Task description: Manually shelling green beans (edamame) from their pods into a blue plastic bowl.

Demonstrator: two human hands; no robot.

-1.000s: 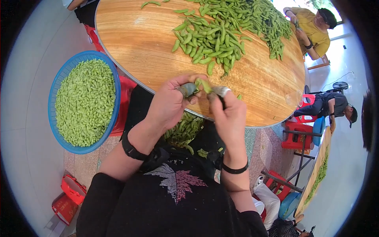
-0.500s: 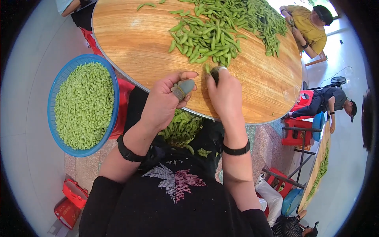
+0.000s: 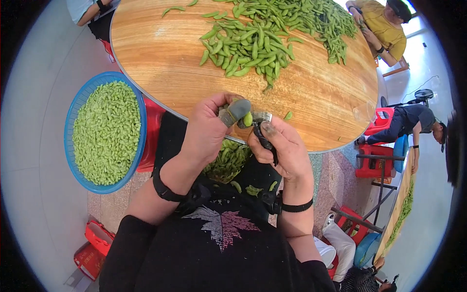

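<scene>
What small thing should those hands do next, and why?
Perhaps the left hand should press its grey thumb cover on the small green piece: that piece sits right beside the cover, the right hand is close, and the blue basket holds beans out of their pods.

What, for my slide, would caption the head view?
Left hand and right hand, a green piece between; pods on the table, blue basket of beans at left.

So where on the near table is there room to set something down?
Free: table between left rim and pods, and between pods and cup. Crowded: far side, under pods; near edge, by left hand and right hand.
</scene>
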